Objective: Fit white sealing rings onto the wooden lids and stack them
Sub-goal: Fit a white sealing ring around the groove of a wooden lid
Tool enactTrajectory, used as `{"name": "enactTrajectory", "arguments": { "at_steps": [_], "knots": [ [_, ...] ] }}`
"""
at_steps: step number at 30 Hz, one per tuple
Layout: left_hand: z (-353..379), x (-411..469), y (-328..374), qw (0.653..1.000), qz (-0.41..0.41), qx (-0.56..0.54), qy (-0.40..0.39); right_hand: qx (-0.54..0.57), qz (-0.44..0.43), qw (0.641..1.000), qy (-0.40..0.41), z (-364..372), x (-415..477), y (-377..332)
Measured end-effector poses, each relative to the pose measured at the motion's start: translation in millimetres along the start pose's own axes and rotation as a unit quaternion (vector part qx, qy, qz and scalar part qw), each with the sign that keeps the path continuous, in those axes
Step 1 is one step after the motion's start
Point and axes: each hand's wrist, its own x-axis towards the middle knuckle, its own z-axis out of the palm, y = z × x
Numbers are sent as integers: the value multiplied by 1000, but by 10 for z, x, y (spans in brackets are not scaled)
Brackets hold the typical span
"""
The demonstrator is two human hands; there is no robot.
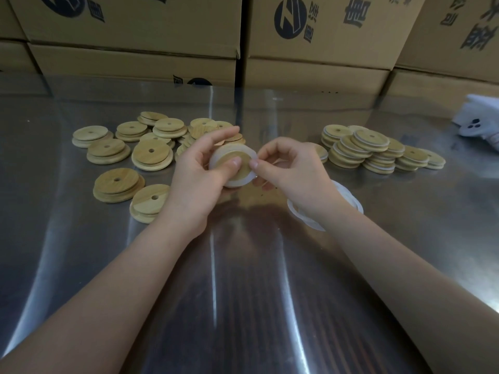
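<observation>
My left hand (201, 168) grips a round wooden lid (243, 163) above the table, thumb pressed on its face. A white sealing ring (216, 157) sits around the lid's raised centre. My right hand (290, 168) pinches the ring at the lid's right edge. Several bare wooden lids (151, 153) with centre holes lie scattered on the left. Short stacks of lids with white rings fitted (370, 149) stand on the right. Loose white rings (348, 198) lie on the table partly hidden under my right wrist.
The work surface is a shiny steel table (243, 279). Cardboard boxes (310, 49) form a wall along its far edge. A white object with dark dots (478, 122) lies at the far right.
</observation>
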Motion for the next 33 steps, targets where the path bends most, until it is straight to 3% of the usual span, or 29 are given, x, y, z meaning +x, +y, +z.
{"name": "enactTrajectory", "arguments": {
  "at_steps": [8,12,19,24,33],
  "knots": [
    [-11,-16,55,999,-30,26,-22,-16,-36,999,-10,-13,10,15],
    [-9,-12,61,997,20,69,-10,-22,-49,999,-5,-30,20,21],
    [3,3,39,979,95,179,13,-136,-99,986,-7,-74,25,26],
    [15,7,4,980,97,170,18,-203,-123,971,-10,-142,46,-3],
    [9,-13,5,979,91,180,-16,-202,-150,968,-5,-137,47,32]
  ]
}}
